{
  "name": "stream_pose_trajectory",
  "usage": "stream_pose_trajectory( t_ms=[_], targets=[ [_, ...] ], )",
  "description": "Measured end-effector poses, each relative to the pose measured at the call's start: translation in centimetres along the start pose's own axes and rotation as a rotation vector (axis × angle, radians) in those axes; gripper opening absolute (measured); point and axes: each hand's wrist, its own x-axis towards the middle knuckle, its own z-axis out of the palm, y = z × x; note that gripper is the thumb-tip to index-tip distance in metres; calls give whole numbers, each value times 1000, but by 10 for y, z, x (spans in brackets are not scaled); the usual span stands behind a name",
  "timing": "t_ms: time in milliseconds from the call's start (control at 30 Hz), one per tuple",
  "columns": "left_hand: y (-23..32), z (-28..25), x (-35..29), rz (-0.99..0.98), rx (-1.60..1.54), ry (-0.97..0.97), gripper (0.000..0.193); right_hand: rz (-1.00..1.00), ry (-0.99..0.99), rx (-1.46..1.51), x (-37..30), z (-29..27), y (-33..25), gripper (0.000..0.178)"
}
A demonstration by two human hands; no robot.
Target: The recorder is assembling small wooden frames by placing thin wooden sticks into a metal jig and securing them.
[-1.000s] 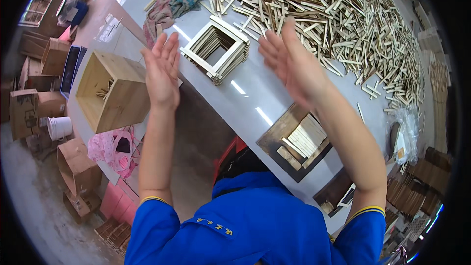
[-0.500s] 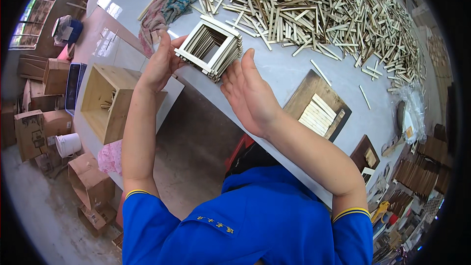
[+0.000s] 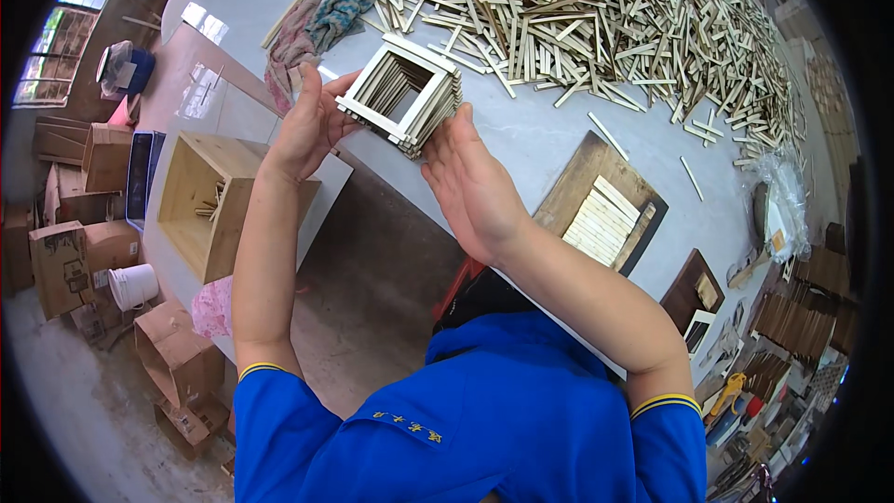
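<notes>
A stack of square wooden frames (image 3: 426, 101) stands at the table's near edge, built of pale strips around a hollow middle. My left hand (image 3: 312, 126) is at its left corner, thumb raised and fingers extended toward the stack's side. Against the right side lies my right hand (image 3: 475, 191), flat, with the fingers straight and together. Neither hand is wrapped round the stack. The left fingertips are partly hidden behind the frames.
Loose wooden strips (image 3: 559, 23) form a large heap across the far table. Crumpled cloths (image 3: 340, 14) lie behind the stack. To the right is a dark board (image 3: 577, 182) bearing a row of pale strips. A wooden box (image 3: 200, 214) with a few sticks stands left.
My right hand has its thumb lowered closer to the fingers, near the stack. The stack and left hand have barely shifted. The view has moved slightly.
</notes>
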Motion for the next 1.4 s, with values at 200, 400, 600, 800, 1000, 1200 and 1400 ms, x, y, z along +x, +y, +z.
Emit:
stream_pose_trajectory(
  t_ms=[200, 400, 600, 800, 1000, 1200, 1400],
  targets=[
    [8, -17, 14, 5, 0, 12, 94, -46, 0, 2, 20, 3, 0, 87],
    [14, -36, 34, 20, -1, -16, 91, -83, -12, 42, 51, -5, 9, 84],
    [7, -46, 33, 82, -58, 236, 84, -63, 35, -9, 39, -14, -2, 82],
    [-4, 10, -15, 317, 191, 611, 47, 177, 115, -445, -59, -43, -53, 69],
    [-49, 152, -49, 698, 722, 286, 17, 2, 335, -1074, -218, -83, -105, 47],
    [-83, 233, 12, 699, 1052, -76, 19, -263, 705, -1608, -320, -127, -98, 43],
    [-85, 262, 32, 767, 1334, -105, 14, -245, 970, -1762, -411, -155, -85, 39]
  ],
)
